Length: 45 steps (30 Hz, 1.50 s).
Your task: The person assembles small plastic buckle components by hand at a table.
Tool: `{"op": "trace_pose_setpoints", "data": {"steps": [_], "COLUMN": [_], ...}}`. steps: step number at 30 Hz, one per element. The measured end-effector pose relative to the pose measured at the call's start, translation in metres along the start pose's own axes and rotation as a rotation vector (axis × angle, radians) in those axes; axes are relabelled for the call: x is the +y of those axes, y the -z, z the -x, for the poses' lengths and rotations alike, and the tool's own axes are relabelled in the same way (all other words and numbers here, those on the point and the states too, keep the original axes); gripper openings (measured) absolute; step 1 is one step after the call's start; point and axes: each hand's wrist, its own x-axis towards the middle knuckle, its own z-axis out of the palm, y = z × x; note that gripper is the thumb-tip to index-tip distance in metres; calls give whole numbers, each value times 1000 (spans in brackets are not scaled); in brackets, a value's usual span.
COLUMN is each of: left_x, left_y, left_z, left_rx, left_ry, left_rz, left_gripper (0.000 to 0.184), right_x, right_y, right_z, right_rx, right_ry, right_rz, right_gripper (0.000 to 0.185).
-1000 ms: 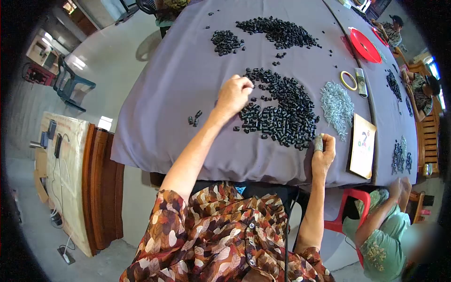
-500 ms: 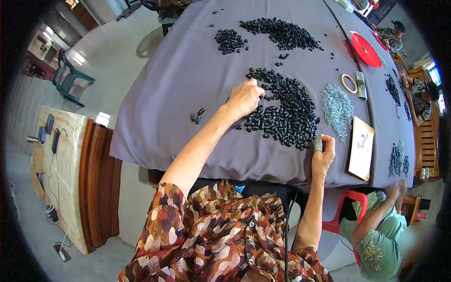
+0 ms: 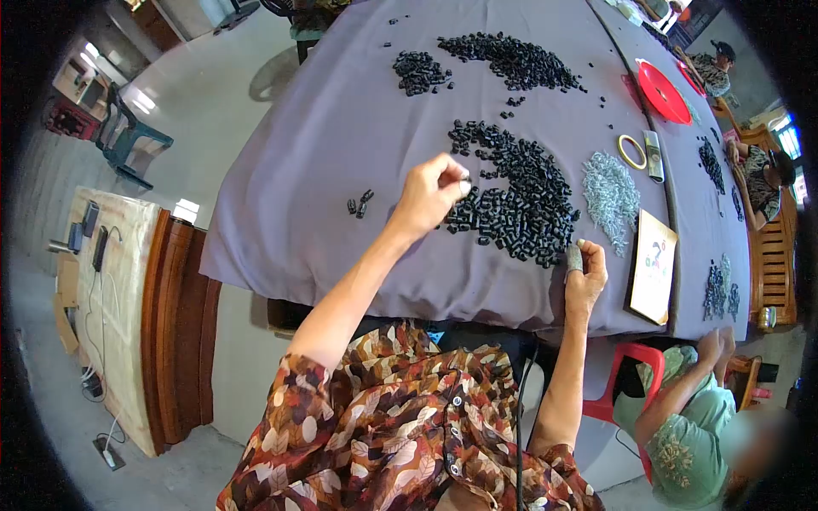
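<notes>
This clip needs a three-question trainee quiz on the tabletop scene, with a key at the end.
1. Which of the wearer's hands has the grey finger cover: A) left or B) right?
2. True or false: the tape roll lies inside the red tray.
3. Fill the gap: just right of the black pile by the hands lies a heap of small ____-coloured pieces.

Key:
1. B, the right hand.
2. False; the tape roll lies apart from the red tray.
3. Pale.

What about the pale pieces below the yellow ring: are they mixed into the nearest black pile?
No, grey cloth shows between the pale pieces and the nearest black pile.
</notes>
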Motion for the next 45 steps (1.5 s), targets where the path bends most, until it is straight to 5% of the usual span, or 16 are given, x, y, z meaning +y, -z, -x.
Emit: {"op": "trace_pose_setpoints", "data": {"steps": [4, 14, 32, 45], "left_x": [-1, -21, -22, -14], "left_y": [-4, -17, -18, -19], "left_z": [58, 95, 96, 100], "left_rx": [27, 17, -29, 9], "left_ry": [150, 292, 256, 215], "left_rz": [517, 836, 847, 609], "left_gripper": [9, 13, 11, 22], "right_x": [-4, -71, -87, -77], "right_y": [-3, -61, -80, -71], "right_z": [5, 66, 68, 66], "right_rx": [21, -499, -414, -463], "right_ry": [78, -59, 115, 8], "right_rz": [-12, -412, -200, -267], "right_gripper": [12, 13, 26, 19]}}
